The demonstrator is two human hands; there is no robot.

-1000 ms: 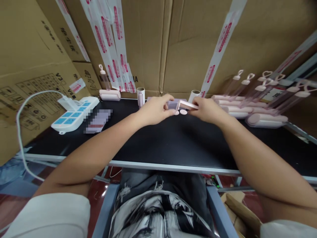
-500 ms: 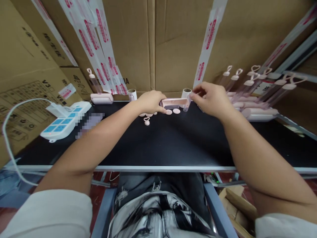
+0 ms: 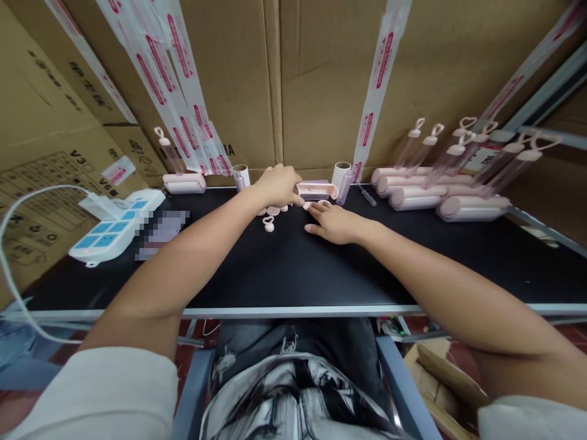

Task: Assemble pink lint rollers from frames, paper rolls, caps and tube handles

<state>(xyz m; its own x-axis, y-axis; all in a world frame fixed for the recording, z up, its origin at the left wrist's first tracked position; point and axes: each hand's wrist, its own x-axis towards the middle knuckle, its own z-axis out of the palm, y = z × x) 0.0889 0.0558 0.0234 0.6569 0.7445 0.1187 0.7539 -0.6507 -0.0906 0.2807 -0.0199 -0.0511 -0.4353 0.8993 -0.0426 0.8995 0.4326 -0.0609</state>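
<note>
Right hand moved, spread over discs before pink half-casing, hold unclear; left hand pinches half-casing's end, best hold; likely light, stiff.

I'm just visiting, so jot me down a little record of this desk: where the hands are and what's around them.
Left hand: at the left end of an open pink casing; grip partly hidden
Right hand: spread, fingertips over small pink discs
Nearby: pink heart-loop cap, two white tubes
Right side: screwdriver, then a group of pink rollers with clear stems and heart loops
Left side: white power strip with blue sockets; one more pink roller
Surface: black tabletop
Behind: taped cardboard
</note>
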